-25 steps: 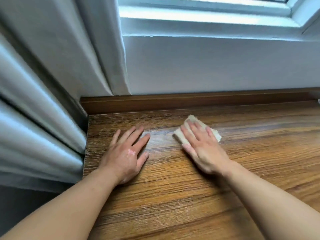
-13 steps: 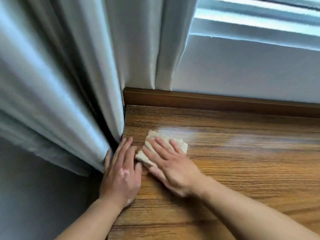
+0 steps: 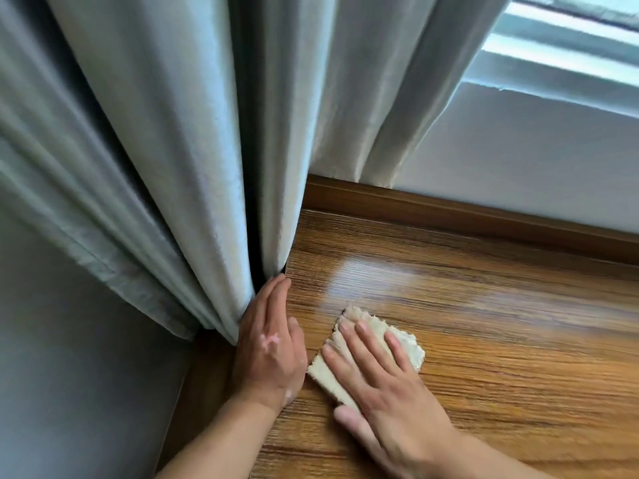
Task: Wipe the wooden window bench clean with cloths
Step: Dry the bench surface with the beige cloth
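Quick rundown of where things sit. The wooden desk (image 3: 501, 340) fills the lower right of the frame, brown with a strong grain, and there's a pale shiny patch (image 3: 373, 274) on it a bit above the middle.

The cloth (image 3: 323, 375) is a small beige folded pad with fuzzy edges. It lies flat on the desk at lower centre, close to the desk's left edge. The right hand (image 3: 383, 375) comes in from the bottom right and lies palm down on top of it. Its grip isn't closed at all: fingers straight and a little spread, pressing the cloth to the wood, thumb off the cloth's lower edge and lying on the desk. The cloth pokes out past the fingertips and on both sides.

The left hand (image 3: 268, 344) is just beside the cloth, on its left, right at the desk's edge. Same deal, no grip on anything: fingers straight and held together, pointing toward the top of the frame, with the outer side of the hand pushed up against the folds of the curtain (image 3: 173, 150). Can't tell if it touches the cloth; the gap looks tiny.

The curtain is pale grey-green and takes up the whole upper left, its hem hanging at the desk's left edge. A darker wood trim strip (image 3: 449, 209) runs along the back of the desk, with a plain whitish wall (image 3: 518, 160) above it and a bit of window frame (image 3: 553, 60) at upper right. Lower left is a flat grey surface (image 3: 69, 357).
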Tool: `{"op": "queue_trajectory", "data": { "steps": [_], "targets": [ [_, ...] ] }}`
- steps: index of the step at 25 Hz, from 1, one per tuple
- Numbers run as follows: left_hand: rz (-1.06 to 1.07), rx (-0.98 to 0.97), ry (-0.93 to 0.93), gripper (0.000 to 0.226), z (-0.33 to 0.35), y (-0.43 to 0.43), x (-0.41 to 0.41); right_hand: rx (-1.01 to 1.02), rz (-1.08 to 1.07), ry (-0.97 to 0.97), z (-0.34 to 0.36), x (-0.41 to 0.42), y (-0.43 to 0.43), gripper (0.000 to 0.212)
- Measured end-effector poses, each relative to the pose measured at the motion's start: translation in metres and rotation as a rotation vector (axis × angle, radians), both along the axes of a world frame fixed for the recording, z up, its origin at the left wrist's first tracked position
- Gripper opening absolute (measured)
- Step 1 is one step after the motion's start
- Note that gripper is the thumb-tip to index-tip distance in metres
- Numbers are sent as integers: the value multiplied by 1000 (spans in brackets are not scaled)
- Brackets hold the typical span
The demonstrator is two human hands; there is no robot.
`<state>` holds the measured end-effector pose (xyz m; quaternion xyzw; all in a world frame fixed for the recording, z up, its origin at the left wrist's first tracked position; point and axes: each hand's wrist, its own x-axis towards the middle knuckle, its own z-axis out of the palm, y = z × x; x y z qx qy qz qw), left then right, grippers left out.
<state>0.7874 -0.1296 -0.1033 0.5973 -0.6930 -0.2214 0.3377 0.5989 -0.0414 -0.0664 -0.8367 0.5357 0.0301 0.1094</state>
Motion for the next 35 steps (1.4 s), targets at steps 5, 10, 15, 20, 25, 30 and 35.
{"op": "queue_trajectory", "data": {
  "steps": [5,10,15,20,25,30,35],
  "targets": [
    [11,12,39,51,3,-2,1,25,-50,-12,-3,1,-156,70],
    [1,-17,35,55,6,-2,4,-31,-25,-21,-11,36,-180,79],
    [-5,55,-25,65,9,1,-2,6,-76,-84,-2,-38,-160,74],
    [-12,114,-77,74,11,-2,-7,-165,-807,-2,-22,-167,-103,70],
    [15,125,31,69,10,-2,1,24,-794,-45,-12,-24,-111,71],
    [72,156,211,66,4,1,6,85,233,-31,8,3,-18,67],
    [-12,180,176,65,11,1,12,40,-344,-19,-2,12,-168,65]
  ]
}}
